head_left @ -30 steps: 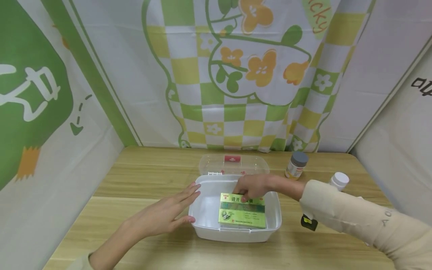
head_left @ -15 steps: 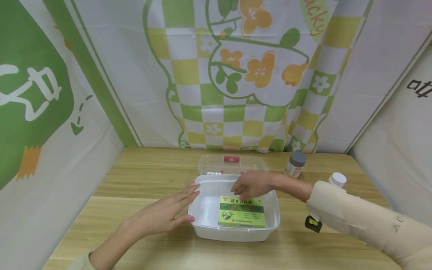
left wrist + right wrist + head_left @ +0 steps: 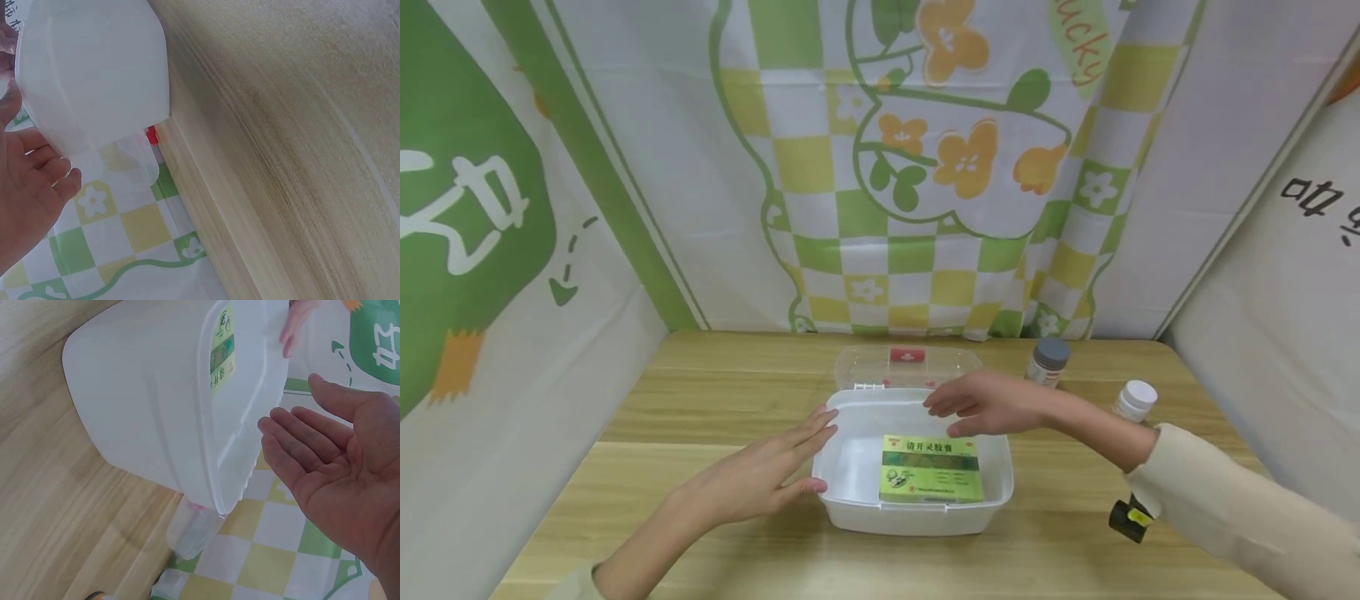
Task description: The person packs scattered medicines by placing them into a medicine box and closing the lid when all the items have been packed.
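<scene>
A white plastic box stands on the table, its clear lid with a red cross label folded back behind it. Inside lies a flat green medicine box, printed side up. My left hand rests on the box's left rim, fingers mostly straight; in the left wrist view the fingers touch its outer wall. Above the right part of the box hovers my right hand, holding nothing. From the right wrist, its palm shows bare, with fingers extended and apart from the rim.
A bottle with a grey cap stands behind the right forearm. Nearer, a white-capped bottle is partly covered by that arm. A small black item with a yellow label lies beside the right sleeve. A patterned curtain hangs behind the table.
My right hand has let go of the green medicine box, which now lies flat, and has risen and drawn to the right. My left hand has stayed at the rim.
</scene>
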Demonstrator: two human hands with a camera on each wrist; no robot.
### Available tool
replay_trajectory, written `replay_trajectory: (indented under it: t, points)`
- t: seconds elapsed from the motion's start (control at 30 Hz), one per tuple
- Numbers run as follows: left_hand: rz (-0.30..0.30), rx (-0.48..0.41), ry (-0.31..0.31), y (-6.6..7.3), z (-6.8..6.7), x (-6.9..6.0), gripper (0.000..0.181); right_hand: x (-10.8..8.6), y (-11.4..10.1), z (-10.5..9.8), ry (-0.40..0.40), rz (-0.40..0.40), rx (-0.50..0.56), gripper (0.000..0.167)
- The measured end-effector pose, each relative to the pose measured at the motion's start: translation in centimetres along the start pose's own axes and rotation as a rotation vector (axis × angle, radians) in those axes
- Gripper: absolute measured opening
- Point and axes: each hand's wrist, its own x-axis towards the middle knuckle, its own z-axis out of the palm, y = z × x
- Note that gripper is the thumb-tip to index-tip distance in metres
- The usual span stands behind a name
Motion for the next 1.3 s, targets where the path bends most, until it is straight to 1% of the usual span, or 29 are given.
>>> replay_trajectory:
  t: [0.13, 0.2, 0.4, 0.53, 0.67, 0.8, 0.93, 1.07, 1.3]
  points:
    - [-0.007, 0.000, -0.001, -0.1, 0.0, 0.0, 0.073, -1.2, 0.0, -0.1, 0.051, -0.008, 0.069, 0.043]
    - [-0.011, 0.003, -0.001, -0.1, 0.0, 0.0, 0.073, -1.7, 0.1, -0.2, 0.074, -0.014, 0.088, 0.043]
    - [0.000, 0.015, 0.015, -0.1, 0.0, -0.1, 0.072, -3.3, 0.6, -0.2, 0.141, 0.012, 0.134, 0.043]
    - [0.004, 0.017, 0.020, -0.1, 0.0, -0.1, 0.071, -4.4, 0.9, -0.1, 0.188, 0.014, 0.166, 0.044]
    - [-0.003, 0.013, 0.013, -0.1, 0.0, -0.2, 0.072, -5.4, 1.4, 0.1, 0.227, 0.007, 0.170, 0.044]
    - [-0.017, -0.010, 0.000, -0.1, 0.0, -0.2, 0.073, -6.6, 2.1, 0.5, 0.268, -0.006, 0.200, 0.046]
    - [-0.004, -0.005, 0.006, 0.0, 0.0, -0.1, 0.072, -8.0, 2.8, 0.9, 0.315, -0.011, 0.223, 0.044]
    - [0.013, 0.006, 0.018, 0.0, 0.0, 0.0, 0.071, -9.4, 3.5, 1.3, 0.362, 0.006, 0.233, 0.041]
    - [0.000, 0.002, 0.005, 0.0, -0.1, 0.0, 0.071, -12.3, 4.8, 2.0, 0.459, 0.045, 0.243, 0.038]
